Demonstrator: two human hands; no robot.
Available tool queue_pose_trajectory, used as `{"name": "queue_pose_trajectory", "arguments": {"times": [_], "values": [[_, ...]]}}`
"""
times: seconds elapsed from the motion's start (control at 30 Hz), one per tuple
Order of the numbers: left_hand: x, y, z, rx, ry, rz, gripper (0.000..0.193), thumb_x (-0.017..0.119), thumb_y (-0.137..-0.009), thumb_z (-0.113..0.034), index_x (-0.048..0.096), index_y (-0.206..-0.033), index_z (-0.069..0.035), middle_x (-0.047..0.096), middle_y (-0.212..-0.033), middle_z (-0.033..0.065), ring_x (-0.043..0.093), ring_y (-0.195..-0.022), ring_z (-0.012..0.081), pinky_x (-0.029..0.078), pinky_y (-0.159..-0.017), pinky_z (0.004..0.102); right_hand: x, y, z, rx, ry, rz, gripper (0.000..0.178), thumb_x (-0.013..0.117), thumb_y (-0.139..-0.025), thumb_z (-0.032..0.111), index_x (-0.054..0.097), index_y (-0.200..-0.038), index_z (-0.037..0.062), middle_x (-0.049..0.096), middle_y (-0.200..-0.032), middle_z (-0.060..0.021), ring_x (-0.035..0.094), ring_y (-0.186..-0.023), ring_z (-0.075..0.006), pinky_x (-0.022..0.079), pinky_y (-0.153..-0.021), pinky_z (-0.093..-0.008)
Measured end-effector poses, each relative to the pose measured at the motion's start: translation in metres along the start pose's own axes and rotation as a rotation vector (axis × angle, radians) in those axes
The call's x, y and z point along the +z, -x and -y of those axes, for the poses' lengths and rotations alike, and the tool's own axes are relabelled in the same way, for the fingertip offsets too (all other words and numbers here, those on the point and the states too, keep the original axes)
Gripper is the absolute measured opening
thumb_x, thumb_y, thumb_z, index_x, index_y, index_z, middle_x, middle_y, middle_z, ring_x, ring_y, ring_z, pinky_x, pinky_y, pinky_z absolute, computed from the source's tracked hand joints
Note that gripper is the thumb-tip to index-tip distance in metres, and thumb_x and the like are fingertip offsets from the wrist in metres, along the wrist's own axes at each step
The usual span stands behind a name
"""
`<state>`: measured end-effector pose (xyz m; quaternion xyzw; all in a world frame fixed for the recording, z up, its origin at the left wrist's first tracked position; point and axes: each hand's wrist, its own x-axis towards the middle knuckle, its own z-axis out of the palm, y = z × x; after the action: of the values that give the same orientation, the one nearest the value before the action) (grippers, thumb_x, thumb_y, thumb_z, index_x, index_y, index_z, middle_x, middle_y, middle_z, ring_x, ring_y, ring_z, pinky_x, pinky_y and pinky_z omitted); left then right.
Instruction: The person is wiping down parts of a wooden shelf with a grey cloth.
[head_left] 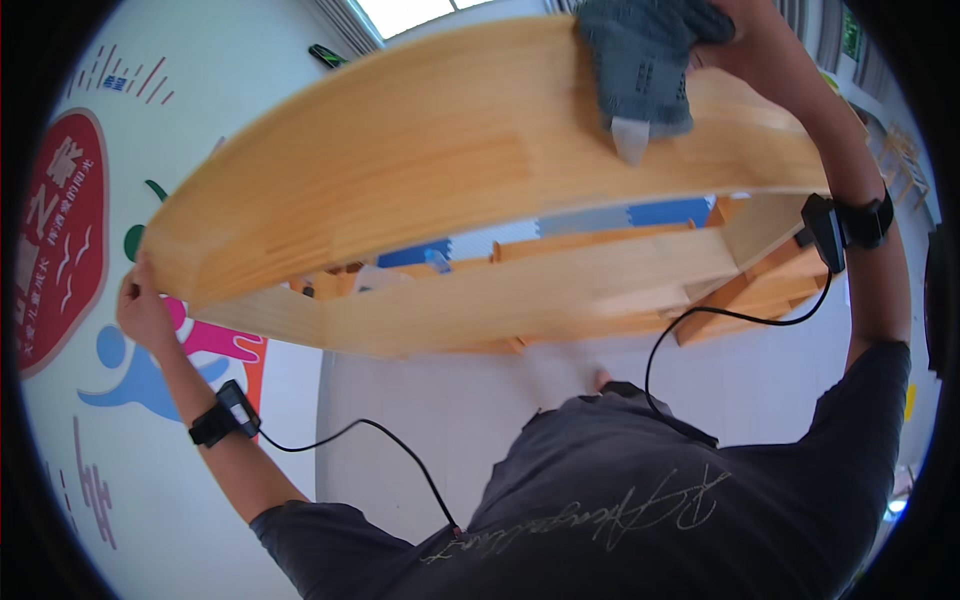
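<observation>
A light wooden shelf unit (400,150) spans the view in front of me, its broad top board nearest. At the board's left end my left hand (147,312) grips the edge, fingers closed round the corner. Up at the far right of the board, my right hand (735,45) is closed on a grey cloth (640,75). The cloth hangs against the wood, with a whitish tag (630,138) at its lower end. Part of the right hand is cut off by the picture's top edge.
Beneath the top board a lower shelf board (520,285) shows, with a small clear-blue item (437,261) near it. Blue and white mats (585,222) lie beyond. A decorated white wall (215,70) stands close on my left. Cables (365,422) run from both wrist straps.
</observation>
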<state>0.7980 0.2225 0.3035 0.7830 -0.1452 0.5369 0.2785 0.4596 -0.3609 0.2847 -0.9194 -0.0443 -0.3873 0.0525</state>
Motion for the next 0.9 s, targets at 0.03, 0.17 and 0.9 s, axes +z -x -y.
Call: {"name": "queue_pose_trajectory", "arguments": {"times": [0.03, 0.17, 0.9], "values": [[-0.001, -0.001, 0.019, -0.044, 0.114, 0.022, 0.033, 0.076, -0.09, -0.032, 0.074, -0.086, 0.001, 0.067, -0.071, -0.0004, 0.055, -0.066, 0.0061, 0.044, -0.061, 0.0234, -0.004, -0.004, -0.005, -0.026, -0.061, 0.039, 0.048, 0.087, -0.065, 0.003, 0.068, -0.109, 0.0037, 0.071, -0.096, -0.0116, 0.069, -0.089, -0.0258, 0.055, -0.079, -0.0343], [0.01, 0.022, -0.006, -0.057, 0.231, -0.023, 0.033, 0.074, -0.09, -0.029, 0.072, -0.082, 0.002, 0.061, -0.066, -0.0025, 0.049, -0.062, 0.0053, 0.04, -0.057, 0.0233, -0.025, -0.008, 0.013, -0.039, -0.055, 0.114, 0.047, 0.086, -0.065, 0.002, 0.069, -0.108, 0.0043, 0.072, -0.097, -0.0125, 0.07, -0.091, -0.0274, 0.055, -0.079, -0.0359], [0.08, 0.037, 0.099, -0.221, 0.382, 0.129, 0.035, 0.078, -0.088, -0.031, 0.072, -0.083, 0.003, 0.059, -0.069, -0.0031, 0.047, -0.063, 0.0047, 0.038, -0.056, 0.0216, 0.056, -0.036, 0.084, -0.074, 0.072, 0.028, 0.048, 0.088, -0.061, 0.004, 0.07, -0.105, 0.0024, 0.073, -0.095, -0.0089, 0.07, -0.088, -0.0246, 0.057, -0.08, -0.033]]}}
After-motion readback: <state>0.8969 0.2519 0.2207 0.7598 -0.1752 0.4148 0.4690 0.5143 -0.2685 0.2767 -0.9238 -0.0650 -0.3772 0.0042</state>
